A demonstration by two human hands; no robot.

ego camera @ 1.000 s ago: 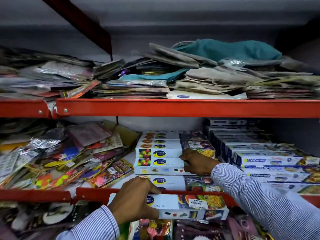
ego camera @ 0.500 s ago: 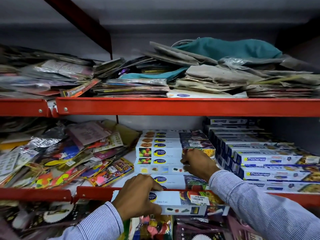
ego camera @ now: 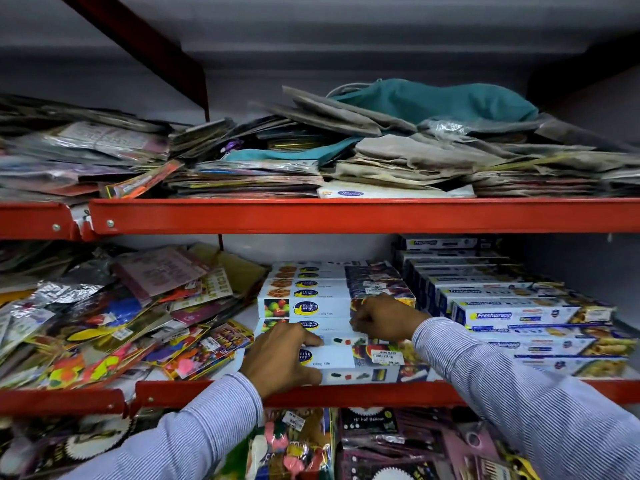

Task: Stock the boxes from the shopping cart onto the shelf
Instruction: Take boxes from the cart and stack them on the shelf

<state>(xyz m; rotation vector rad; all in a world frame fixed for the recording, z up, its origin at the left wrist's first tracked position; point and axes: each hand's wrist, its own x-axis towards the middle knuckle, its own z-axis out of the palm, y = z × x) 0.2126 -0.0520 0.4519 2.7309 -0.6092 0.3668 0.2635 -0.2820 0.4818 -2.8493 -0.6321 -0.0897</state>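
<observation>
A long white cling film box (ego camera: 367, 362) with fruit pictures and a price sticker lies on the middle shelf (ego camera: 346, 393) at its front edge. My left hand (ego camera: 280, 362) grips the box's left end, fingers over its top. Behind it stands a stepped stack of the same boxes (ego camera: 311, 299). My right hand (ego camera: 381, 318) rests on the right part of that stack, fingers curled against the box fronts. The shopping cart is out of view.
A pile of blue-and-white Freshwrapp boxes (ego camera: 512, 313) fills the shelf's right side. Loose colourful foil packets (ego camera: 114, 323) crowd the left side. Above, a red shelf (ego camera: 346, 216) carries flat bags and cloth. Balloon packets (ego camera: 367, 441) hang below.
My left hand has pushed the box from in front of the shelf edge onto the shelf, against the stack. My right hand stayed on the stack.
</observation>
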